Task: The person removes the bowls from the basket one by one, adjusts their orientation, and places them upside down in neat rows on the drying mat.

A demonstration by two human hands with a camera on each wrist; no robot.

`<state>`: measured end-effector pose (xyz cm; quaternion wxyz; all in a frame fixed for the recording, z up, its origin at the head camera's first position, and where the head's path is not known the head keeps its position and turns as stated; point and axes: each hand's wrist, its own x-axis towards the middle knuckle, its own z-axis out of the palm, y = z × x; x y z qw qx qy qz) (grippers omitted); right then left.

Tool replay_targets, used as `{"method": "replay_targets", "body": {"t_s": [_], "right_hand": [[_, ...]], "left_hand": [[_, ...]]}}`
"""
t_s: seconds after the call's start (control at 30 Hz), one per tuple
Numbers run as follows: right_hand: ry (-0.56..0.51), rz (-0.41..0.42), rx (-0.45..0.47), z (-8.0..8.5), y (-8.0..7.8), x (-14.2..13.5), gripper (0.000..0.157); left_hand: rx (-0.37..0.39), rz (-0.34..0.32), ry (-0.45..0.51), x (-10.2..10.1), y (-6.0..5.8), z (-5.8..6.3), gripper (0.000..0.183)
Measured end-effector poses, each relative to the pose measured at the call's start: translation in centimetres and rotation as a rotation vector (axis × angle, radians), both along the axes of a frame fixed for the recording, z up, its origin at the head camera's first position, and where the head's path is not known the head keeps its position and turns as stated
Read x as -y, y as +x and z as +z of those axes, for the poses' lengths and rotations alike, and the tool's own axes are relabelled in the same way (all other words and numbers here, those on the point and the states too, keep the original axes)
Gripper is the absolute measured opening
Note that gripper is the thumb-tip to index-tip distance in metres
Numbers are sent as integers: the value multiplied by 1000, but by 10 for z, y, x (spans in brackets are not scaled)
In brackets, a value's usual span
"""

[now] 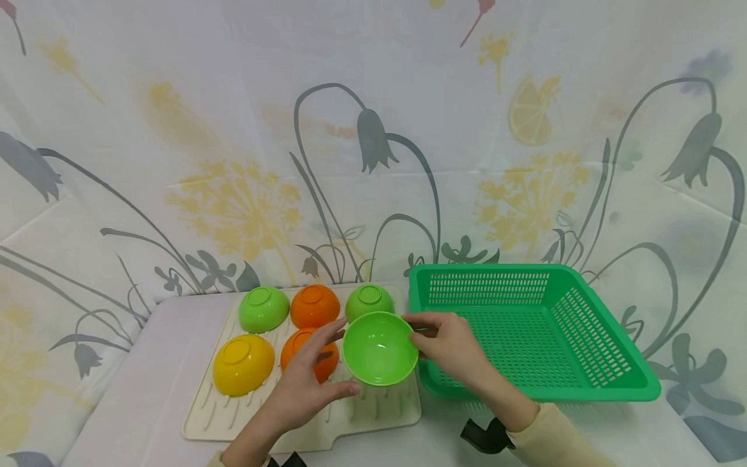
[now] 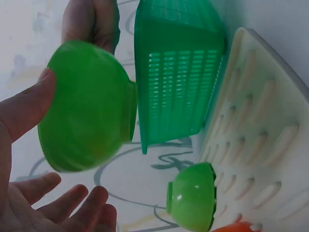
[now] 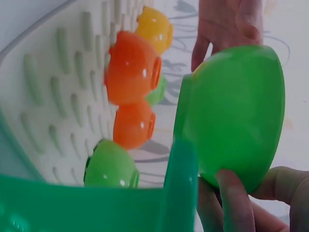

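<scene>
My right hand (image 1: 452, 344) pinches the right side of a green bowl (image 1: 380, 350), thumb on one side and fingers on the other. The bowl is held upright above the drying mat, its inside facing up in the head view. On the bowl's left, my left hand (image 1: 303, 383) has its fingers spread. In the left wrist view its thumb overlaps the bowl's edge, and I cannot tell whether it touches; the other fingers stand apart from the bowl. Below and behind the held bowl, a second green bowl (image 1: 369, 299) and an orange bowl (image 1: 318, 366) sit upside down.
The cream drying mat (image 1: 373, 415) also bears another orange bowl (image 1: 315, 305), a yellow bowl (image 1: 244, 366) and a green bowl (image 1: 264, 310) at the back left, all upside down. A green slotted basket (image 1: 607, 392) stands right of the mat. Patterned cloth (image 1: 373, 214) hangs behind.
</scene>
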<state>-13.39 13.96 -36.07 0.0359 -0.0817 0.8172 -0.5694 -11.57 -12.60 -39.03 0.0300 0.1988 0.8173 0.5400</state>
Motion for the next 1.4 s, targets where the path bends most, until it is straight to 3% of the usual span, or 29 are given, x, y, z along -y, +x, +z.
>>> {"method": "replay_targets", "body": {"t_s": [0.57,0.83,1.07,1.2,1.4], "right_hand": [[-70,-56,-16,-8,1,20,34],[-67,-53,-41,-13,3,21,39],[-32,-80,-124,-15,6,21,37],[-79,-100,-101,-15,7,22,36],[-233,-103,-20,-15,8,23,34]], "left_hand": [[133,-4,148,-5,-3,-6,100],[118,-55,166,-2,-7,-10,103],[92,-13,130,2,-11,-16,102],[134,-16,149,3,-16,-19,97],[225,-82,263,8,-21,-20,90]]}}
